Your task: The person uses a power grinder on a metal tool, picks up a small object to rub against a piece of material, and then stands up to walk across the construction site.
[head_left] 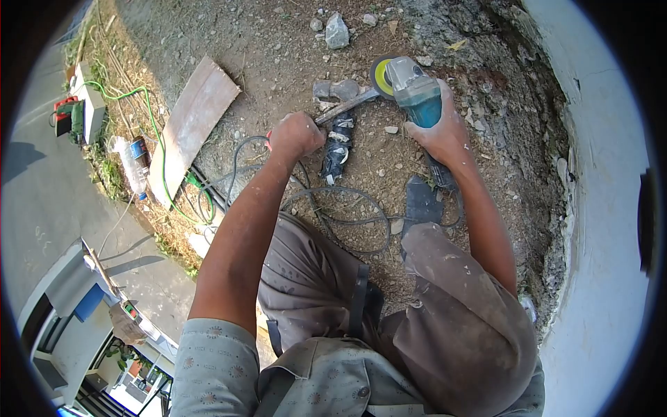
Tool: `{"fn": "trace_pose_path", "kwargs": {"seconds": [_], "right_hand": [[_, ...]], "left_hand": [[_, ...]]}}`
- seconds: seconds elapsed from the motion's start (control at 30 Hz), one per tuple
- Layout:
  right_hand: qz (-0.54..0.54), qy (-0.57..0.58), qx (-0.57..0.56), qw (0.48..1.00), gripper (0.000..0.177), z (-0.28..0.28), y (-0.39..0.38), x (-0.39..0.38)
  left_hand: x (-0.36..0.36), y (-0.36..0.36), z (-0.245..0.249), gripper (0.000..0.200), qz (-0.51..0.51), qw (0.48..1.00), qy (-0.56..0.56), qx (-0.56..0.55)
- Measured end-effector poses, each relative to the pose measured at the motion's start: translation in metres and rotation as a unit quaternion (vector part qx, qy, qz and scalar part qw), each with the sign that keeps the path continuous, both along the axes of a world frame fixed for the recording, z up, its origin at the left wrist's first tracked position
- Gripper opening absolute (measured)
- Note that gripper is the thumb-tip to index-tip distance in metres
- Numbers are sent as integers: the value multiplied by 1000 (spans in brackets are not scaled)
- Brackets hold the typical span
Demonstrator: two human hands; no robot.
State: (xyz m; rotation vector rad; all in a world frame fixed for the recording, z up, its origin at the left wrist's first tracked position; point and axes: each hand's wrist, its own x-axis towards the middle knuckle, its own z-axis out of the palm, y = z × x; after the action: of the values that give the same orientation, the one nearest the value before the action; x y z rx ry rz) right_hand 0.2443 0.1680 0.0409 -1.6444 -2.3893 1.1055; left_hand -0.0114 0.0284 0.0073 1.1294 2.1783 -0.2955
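Observation:
My right hand (445,132) is wrapped round the teal body of an angle grinder (417,94) with a yellow-green disc (381,76). My left hand (295,135) is closed round the end of a long, narrow metal tool (347,105) with a bit of red at the grip. The tool's far end meets the disc's lower edge. Beneath the tool, a black wrapped bundle (337,149) lies on the ground, beside grey stones (333,90).
A grey cable (375,208) loops over the dirt before my knees. At left lie a flat board (191,125), a green cord (149,104) and a plastic bottle (132,167). A white wall (611,174) runs along the right, and a rock (337,31) lies ahead.

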Motion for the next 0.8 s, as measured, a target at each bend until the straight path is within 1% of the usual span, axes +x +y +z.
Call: {"fn": "trace_pose_path", "kwargs": {"seconds": [0.17,0.27,0.33,0.5,0.53,0.63,0.67,0.8], "right_hand": [[7,2,-43,999,106,3,8,-8],[7,-22,-40,999,103,8,15,-24],[1,10,-22,1000,103,2,21,-23],[-16,50,-2,999,105,-2,7,6],[-29,42,-61,997,105,12,3,9],[-17,50,-28,998,105,9,-15,23],[-32,61,-53,996,105,8,-20,26],[-27,46,-52,997,105,3,-25,26]], "left_hand": [[3,2,7,44,16,1000,-1,-4],[1,4,6,44,-13,999,-2,-36],[1,4,3,44,-18,999,1,-36],[1,5,7,44,-12,999,2,-36],[1,4,6,44,-11,999,2,-34],[0,2,2,43,-13,999,-2,-29],[0,2,2,43,-15,1000,-3,-28],[0,3,1,41,-14,1000,6,-23]]}}
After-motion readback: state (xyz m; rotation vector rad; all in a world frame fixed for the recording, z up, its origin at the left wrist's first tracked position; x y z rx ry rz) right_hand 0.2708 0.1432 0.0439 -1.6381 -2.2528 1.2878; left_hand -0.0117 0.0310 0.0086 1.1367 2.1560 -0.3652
